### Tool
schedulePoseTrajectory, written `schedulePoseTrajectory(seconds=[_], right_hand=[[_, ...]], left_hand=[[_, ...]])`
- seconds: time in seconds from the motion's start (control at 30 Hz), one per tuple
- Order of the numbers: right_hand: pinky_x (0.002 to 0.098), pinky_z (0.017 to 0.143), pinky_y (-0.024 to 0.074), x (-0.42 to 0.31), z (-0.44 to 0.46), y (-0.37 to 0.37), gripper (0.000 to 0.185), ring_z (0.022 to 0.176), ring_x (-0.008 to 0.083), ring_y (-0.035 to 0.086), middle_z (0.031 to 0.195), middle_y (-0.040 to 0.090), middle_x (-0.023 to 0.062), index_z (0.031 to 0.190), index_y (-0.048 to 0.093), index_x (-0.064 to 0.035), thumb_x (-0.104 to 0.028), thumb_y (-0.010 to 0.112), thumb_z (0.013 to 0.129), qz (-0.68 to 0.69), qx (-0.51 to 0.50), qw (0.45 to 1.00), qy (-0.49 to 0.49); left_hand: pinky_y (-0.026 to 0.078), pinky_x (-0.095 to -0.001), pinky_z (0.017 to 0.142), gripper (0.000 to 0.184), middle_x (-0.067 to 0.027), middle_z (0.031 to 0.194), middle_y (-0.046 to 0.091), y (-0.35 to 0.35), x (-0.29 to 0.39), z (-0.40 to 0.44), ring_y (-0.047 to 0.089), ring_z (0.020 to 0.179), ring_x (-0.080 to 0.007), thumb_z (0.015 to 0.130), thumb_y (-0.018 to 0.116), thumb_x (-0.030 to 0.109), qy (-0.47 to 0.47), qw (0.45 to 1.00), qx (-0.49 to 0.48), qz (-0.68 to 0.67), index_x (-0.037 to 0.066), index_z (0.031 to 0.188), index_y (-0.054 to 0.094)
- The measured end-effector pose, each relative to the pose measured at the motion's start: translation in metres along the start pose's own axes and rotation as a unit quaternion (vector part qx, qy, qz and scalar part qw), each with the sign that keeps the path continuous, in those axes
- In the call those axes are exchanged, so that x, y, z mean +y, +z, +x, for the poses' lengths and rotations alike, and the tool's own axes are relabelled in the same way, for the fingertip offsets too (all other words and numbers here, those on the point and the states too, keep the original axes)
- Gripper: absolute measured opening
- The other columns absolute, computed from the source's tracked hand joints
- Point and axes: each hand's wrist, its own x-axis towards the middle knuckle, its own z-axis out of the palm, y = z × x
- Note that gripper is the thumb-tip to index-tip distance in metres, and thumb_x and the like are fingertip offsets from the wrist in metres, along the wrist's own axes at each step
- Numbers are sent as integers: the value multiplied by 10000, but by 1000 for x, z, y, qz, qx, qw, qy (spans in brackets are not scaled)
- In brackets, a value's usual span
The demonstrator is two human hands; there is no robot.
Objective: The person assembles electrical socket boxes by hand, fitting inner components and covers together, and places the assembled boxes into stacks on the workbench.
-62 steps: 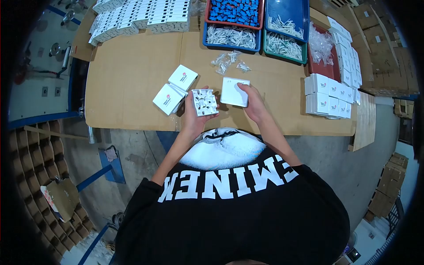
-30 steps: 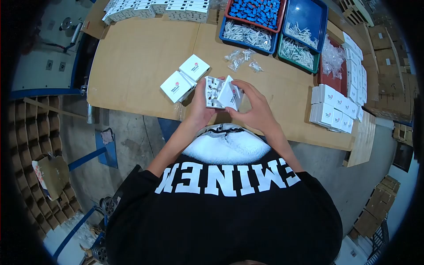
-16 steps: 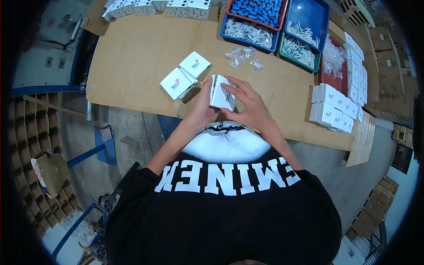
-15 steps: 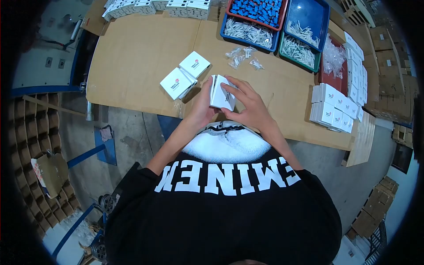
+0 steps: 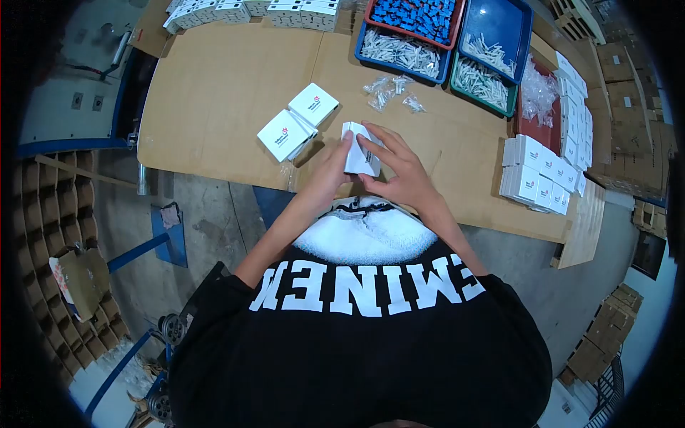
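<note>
Between both hands, near the table's front edge, is a white square box point(image 5: 365, 158) with its cover and base pressed together. My left hand point(image 5: 334, 168) grips its left side, the thumb along the edge. On the right side, my right hand point(image 5: 404, 170) has its fingers over the cover and its thumb low on it. Left of the hands, white boxes with a small red logo point(image 5: 284, 135) lie on the cardboard tabletop point(image 5: 221, 100). Small clear bags of white parts point(image 5: 385, 91) lie beyond the held box.
At the back are a red tray of blue pieces point(image 5: 414, 18), a blue tray of white plugs point(image 5: 401, 54) and a green tray point(image 5: 481, 85). Stacked white boxes point(image 5: 531, 178) stand at the right, beside a red tray with clear bags point(image 5: 539, 100). More white boxes point(image 5: 303, 16) line the back left.
The cover was apart from the base, then came over it at an angle, and the gap between them has since closed. My right hand has moved left to join my left hand on the box.
</note>
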Motion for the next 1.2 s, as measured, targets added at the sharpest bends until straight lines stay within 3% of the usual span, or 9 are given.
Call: schedulePoseTrajectory(seconds=[0.17, 0.23, 0.4, 0.63, 0.77, 0.83, 0.9, 1.1, 1.2], right_hand=[[404, 1048, 502, 0, 8, -14, 479, 1259, 335, 607, 1400, 622, 135, 1272, 701, -90, -120, 781, 801, 29, -10, 999, 22], [380, 1041, 480, 6, 14, -18, 216, 1191, 288, 629, 1281, 656, 142, 1140, 684, -33, -101, 689, 935, 235, 61, 962, 128], [395, 596, 425, 7, 27, -3, 233, 673, 304, 534, 741, 535, 147, 836, 594, 34, -119, 630, 1007, -5, 148, 986, 78], [398, 596, 430, 15, 17, 5, 274, 664, 311, 539, 726, 513, 149, 788, 551, 38, -98, 578, 1025, 12, 190, 982, 9], [324, 669, 488, 12, 26, -3, 187, 777, 180, 625, 842, 647, 80, 927, 641, 28, -139, 647, 1011, 162, 256, 937, 176], [302, 705, 506, 6, 24, -11, 173, 827, 136, 641, 897, 685, 58, 996, 671, 19, -153, 687, 997, 225, 280, 907, 222], [286, 764, 510, 4, 8, -22, 244, 878, 95, 630, 959, 701, 44, 1106, 687, 5, -170, 764, 953, 291, 81, 918, 256], [280, 819, 501, 0, -5, -21, 208, 868, 92, 618, 886, 704, 19, 1033, 712, -1, -133, 807, 904, 278, 103, 927, 230], [312, 918, 501, -9, -5, -37, 403, 1000, 140, 644, 1061, 713, 75, 1228, 671, -16, -111, 832, 871, 286, 45, 905, 313]], left_hand=[[575, -312, 878, 369, -55, 1185, 680, -3, -8, -3, 677, 1077, -148, 1066, 599, 298, 34, 996, -73, 27, 49, 1339, 588], [575, -315, 890, 352, -54, 1186, 681, 1, -13, -7, 673, 1078, -142, 1063, 605, 252, 40, 993, -93, 64, 30, 1335, 590], [536, -286, 858, 321, -54, 1148, 668, 3, -22, 0, 629, 1014, -108, 1063, 590, 185, 60, 976, -146, 153, 0, 1326, 577], [505, -276, 881, 296, -32, 1106, 657, 17, -11, -17, 599, 1000, -98, 1063, 586, 185, 107, 960, -183, 181, -19, 1277, 592], [507, -289, 922, 336, -32, 1168, 666, 24, -9, -9, 624, 1073, -113, 1062, 591, 214, 21, 993, -97, 68, 4, 1324, 596], [501, -311, 981, 364, -53, 1247, 668, 23, -6, 0, 627, 1139, -129, 1051, 615, 206, 144, 988, -33, -37, -9, 1343, 585], [488, -321, 1022, 363, -74, 1273, 676, 24, 4, -1, 633, 1164, -141, 1027, 653, 166, 173, 981, -42, -79, -11, 1339, 596], [506, -312, 988, 355, -71, 1185, 714, 20, 5, 1, 656, 1097, -133, 987, 733, 181, 196, 980, 3, 28, 2, 1280, 643], [523, -298, 939, 341, -68, 1153, 724, 21, 5, 9, 668, 1049, -121, 990, 733, 200, 168, 986, -5, 13, 4, 1258, 658]])
